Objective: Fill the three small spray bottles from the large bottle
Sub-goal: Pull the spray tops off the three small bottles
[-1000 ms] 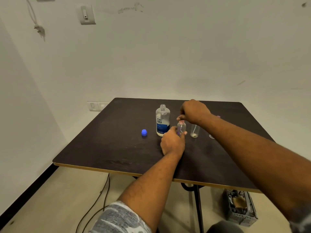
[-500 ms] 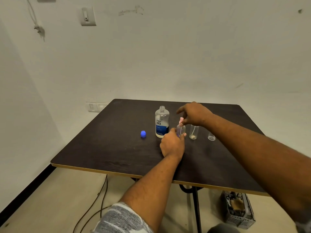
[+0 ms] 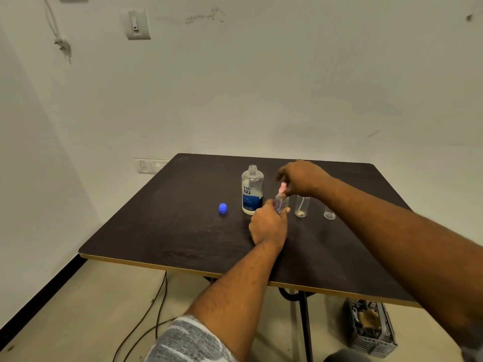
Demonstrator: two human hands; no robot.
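The large clear bottle with a blue label stands uncapped near the middle of the dark table. Its blue cap lies to the left. Just right of the large bottle, my left hand grips the first small spray bottle around its body. My right hand pinches that bottle's pink spray top from above, with its thin tube reaching down into the bottle. A second small bottle stands open to the right, something pale at its bottom. A third, shorter clear bottle stands further right.
The table's front edge has a light wood rim. Cables run over the floor under the table. A grey crate sits on the floor at the lower right. Wall sockets are behind the table's left corner.
My right hand has lifted slightly with the pink spray top, showing it above the first small bottle's neck. My left hand stays on that bottle. The camera shifted a little.
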